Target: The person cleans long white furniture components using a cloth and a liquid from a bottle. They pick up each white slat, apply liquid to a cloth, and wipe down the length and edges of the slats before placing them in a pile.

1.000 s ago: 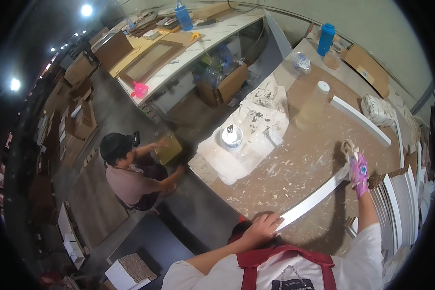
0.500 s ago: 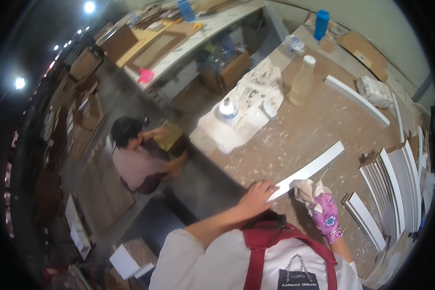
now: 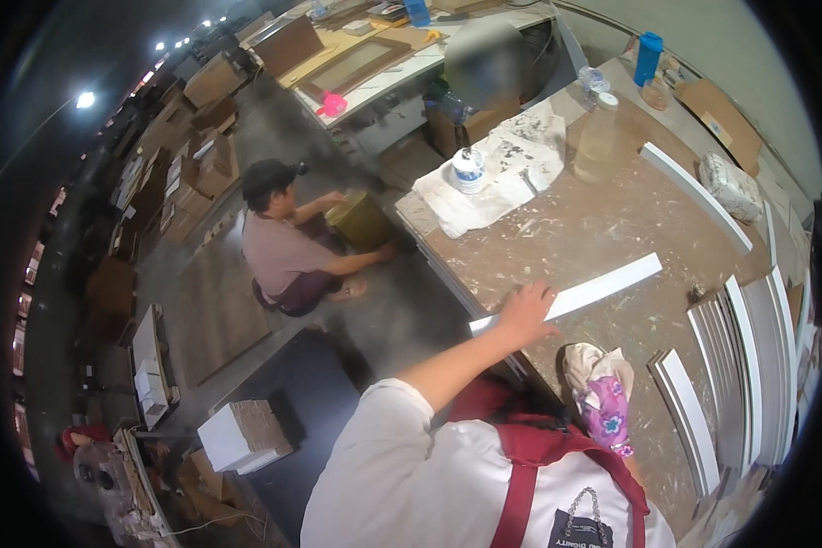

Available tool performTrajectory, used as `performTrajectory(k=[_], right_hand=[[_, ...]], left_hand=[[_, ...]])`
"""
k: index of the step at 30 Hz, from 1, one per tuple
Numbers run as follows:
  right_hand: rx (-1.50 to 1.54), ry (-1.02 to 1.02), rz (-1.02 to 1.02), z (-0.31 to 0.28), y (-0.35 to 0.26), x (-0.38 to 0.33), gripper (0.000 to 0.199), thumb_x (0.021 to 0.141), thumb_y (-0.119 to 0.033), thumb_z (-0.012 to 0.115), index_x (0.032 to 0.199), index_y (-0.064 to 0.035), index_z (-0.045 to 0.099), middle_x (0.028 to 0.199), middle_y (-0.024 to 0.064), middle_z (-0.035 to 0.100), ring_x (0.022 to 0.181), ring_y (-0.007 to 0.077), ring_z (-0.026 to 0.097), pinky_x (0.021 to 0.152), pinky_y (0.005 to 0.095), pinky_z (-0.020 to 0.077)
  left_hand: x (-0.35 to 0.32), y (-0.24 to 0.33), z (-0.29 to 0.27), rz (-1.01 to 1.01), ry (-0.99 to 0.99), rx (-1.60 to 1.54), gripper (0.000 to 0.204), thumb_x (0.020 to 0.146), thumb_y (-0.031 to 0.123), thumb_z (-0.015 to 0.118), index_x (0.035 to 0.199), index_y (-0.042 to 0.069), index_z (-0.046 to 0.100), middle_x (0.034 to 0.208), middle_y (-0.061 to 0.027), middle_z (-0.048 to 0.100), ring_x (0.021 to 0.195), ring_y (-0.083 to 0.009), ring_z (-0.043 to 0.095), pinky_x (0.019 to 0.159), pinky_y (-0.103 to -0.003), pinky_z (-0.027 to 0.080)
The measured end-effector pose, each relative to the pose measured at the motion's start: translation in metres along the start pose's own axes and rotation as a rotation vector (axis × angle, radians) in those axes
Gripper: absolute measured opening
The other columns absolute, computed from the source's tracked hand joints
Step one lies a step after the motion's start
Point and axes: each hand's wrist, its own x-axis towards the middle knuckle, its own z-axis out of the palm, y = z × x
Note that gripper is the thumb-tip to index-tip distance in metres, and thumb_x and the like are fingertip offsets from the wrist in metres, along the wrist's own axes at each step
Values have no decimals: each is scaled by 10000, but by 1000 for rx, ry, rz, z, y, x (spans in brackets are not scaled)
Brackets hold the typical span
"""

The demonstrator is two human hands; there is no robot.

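Note:
A long white strip of moulding (image 3: 603,289) lies flat on the speckled brown workbench (image 3: 603,219). My left hand (image 3: 528,310), bare, presses down on the strip's near end at the bench edge. My right hand (image 3: 603,400) wears a pink patterned glove and grips a crumpled whitish rag (image 3: 583,361) on the bench, just below the strip. My red apron straps show at the bottom.
Several white moulding pieces (image 3: 731,365) lie at the right, another long one (image 3: 694,194) further back. A white tub (image 3: 468,169) sits on stained paper, beside a cloudy bottle (image 3: 599,137). A person (image 3: 288,242) sits on the floor at left, holding a yellowish box (image 3: 361,219).
My gloved right hand left the strip's far end and came down to the near bench with the rag. My left hand stayed on the strip's near end.

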Motion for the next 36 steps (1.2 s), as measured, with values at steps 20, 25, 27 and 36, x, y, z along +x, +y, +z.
performTrajectory(k=[20, 25, 27, 36], right_hand=[[-90, 98, 314, -67, -4, -83, 236, 831, -286, 563, 922, -78, 628, 920, 148, 610, 909, 321, 584, 829, 417, 444], [-347, -80, 615, -57, -3, -85, 200, 751, -249, 629, 876, -94, 646, 923, 135, 592, 891, 308, 588, 760, 411, 475], [-355, 45, 648, -36, 10, -94, 200, 707, -230, 659, 855, -97, 645, 895, 126, 582, 867, 312, 587, 725, 409, 480], [-255, 337, 845, -36, -1, -67, 172, 775, -233, 604, 781, -61, 613, 757, 149, 599, 750, 318, 596, 688, 408, 463]], left_hand=[[130, -5, 7, -240, -617, -1300, 371, 920, 112, 499, 1277, 21, 453, 1042, -119, 615, 874, -189, 613, 758, -294, 515], [267, 37, 21, 264, -441, -705, 421, 894, 206, 559, 1259, 6, 505, 1086, -164, 625, 1003, -253, 595, 853, -351, 467], [319, 53, 41, 419, -330, -461, 390, 885, 214, 550, 1218, 12, 536, 1096, -213, 610, 1028, -348, 579, 878, -400, 453], [463, 96, 136, 752, -97, 80, 436, 927, 256, 480, 1291, 18, 469, 1337, -226, 458, 1254, -367, 424, 1069, -463, 310]])
